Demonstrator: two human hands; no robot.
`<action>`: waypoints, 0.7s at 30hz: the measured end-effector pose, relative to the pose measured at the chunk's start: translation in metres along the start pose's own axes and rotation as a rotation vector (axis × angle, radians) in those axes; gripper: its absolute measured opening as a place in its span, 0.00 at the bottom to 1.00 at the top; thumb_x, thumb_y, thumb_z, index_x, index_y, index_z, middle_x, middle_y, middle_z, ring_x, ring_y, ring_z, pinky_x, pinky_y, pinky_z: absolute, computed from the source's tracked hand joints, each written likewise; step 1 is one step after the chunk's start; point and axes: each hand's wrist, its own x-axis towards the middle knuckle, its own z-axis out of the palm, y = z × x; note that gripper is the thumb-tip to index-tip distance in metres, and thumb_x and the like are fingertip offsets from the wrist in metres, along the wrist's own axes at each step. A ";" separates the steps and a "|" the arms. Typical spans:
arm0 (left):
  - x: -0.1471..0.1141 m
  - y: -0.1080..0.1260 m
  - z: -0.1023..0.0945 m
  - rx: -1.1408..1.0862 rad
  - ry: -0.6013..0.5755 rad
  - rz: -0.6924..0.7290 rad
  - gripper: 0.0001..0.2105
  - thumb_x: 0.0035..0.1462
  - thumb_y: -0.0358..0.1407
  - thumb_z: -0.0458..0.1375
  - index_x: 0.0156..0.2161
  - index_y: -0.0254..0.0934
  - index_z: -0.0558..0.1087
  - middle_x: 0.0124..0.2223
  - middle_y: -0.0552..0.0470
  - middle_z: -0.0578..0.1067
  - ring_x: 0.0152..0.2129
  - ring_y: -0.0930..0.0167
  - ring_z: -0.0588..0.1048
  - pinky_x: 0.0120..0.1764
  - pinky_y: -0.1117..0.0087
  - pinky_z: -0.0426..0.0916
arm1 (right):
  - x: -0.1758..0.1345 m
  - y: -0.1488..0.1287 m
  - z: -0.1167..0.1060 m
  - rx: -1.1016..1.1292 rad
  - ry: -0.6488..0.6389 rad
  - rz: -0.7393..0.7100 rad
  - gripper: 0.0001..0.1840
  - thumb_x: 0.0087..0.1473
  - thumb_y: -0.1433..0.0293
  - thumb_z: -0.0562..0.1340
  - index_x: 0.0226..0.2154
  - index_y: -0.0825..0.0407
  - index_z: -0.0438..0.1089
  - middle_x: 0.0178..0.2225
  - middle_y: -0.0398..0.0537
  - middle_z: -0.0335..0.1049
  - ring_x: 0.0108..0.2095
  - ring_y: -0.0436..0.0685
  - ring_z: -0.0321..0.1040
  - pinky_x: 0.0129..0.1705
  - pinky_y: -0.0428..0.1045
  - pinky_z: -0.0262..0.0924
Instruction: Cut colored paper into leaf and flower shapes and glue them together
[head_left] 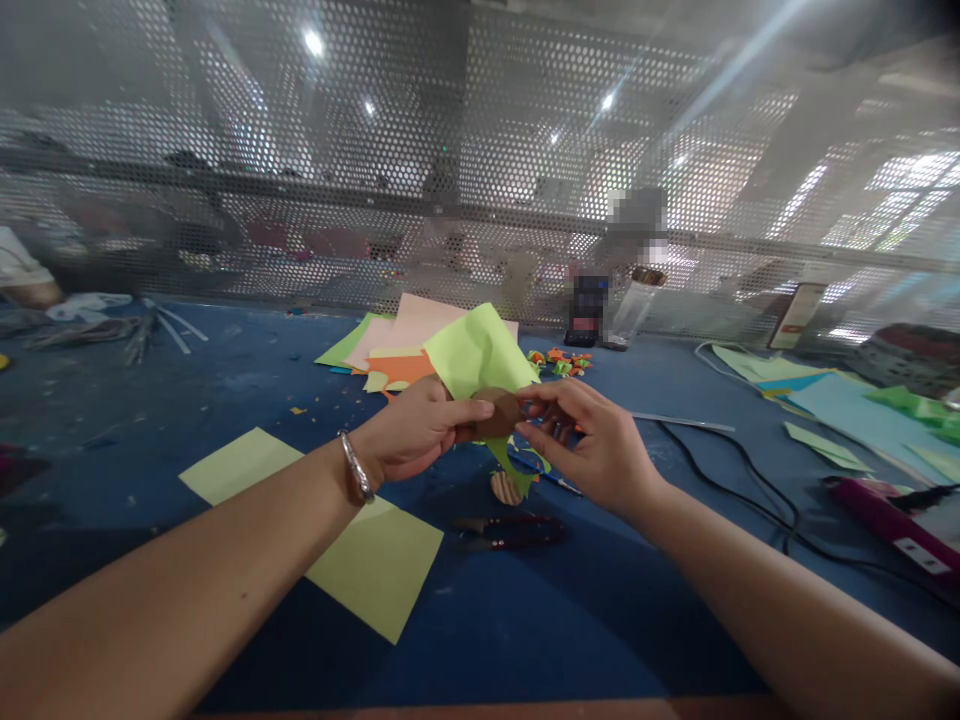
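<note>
My left hand (pixel 420 428), with a silver bangle at the wrist, pinches a round brown cardboard disc (pixel 496 412) under its thumb. Behind the disc rises a sheet of bright green paper (pixel 484 350), apparently gripped along with it. At the disc's right edge are the curled fingertips of my right hand (pixel 592 440), and I cannot make out whether they hold it or the paper. Below the hands lies a second round, striped disc (pixel 506 487). Small thread snips (pixel 510 532) with dark red handles rest nearer to me.
Pale green sheets (pixel 375 570) lie at the left front. Pink paper (pixel 420 325) and orange scraps are stacked behind the hands, beside small cut pieces (pixel 559 360). A phone (pixel 586 312) leans on the perforated screen. Black cables and a magenta tool (pixel 892 515) lie right.
</note>
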 end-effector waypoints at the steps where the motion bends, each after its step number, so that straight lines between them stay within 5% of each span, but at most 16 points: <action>1: 0.000 0.000 0.000 -0.022 -0.025 -0.054 0.09 0.49 0.29 0.68 0.38 0.37 0.82 0.41 0.46 0.83 0.42 0.62 0.81 0.49 0.61 0.75 | 0.000 -0.001 -0.001 -0.023 -0.008 -0.016 0.14 0.60 0.67 0.64 0.49 0.48 0.71 0.40 0.48 0.72 0.31 0.52 0.70 0.33 0.48 0.67; 12: -0.002 -0.001 0.001 0.001 -0.080 -0.093 0.04 0.54 0.31 0.66 0.36 0.38 0.82 0.41 0.48 0.83 0.43 0.63 0.80 0.50 0.61 0.74 | -0.001 -0.006 -0.002 -0.165 -0.057 -0.118 0.22 0.58 0.66 0.66 0.55 0.45 0.68 0.43 0.50 0.70 0.32 0.54 0.69 0.36 0.51 0.68; 17: -0.001 -0.002 0.003 -0.007 -0.043 -0.051 0.07 0.52 0.30 0.68 0.38 0.37 0.82 0.45 0.45 0.82 0.44 0.63 0.80 0.48 0.63 0.75 | -0.001 -0.006 -0.001 -0.063 -0.040 -0.032 0.20 0.59 0.65 0.65 0.54 0.46 0.69 0.43 0.50 0.71 0.31 0.53 0.70 0.33 0.50 0.67; 21: -0.003 0.001 0.009 0.038 -0.054 -0.047 0.06 0.52 0.29 0.68 0.37 0.38 0.81 0.34 0.48 0.82 0.42 0.62 0.80 0.47 0.62 0.75 | -0.001 -0.003 0.003 0.113 0.023 0.111 0.18 0.59 0.64 0.65 0.52 0.47 0.70 0.39 0.47 0.73 0.31 0.52 0.69 0.31 0.47 0.65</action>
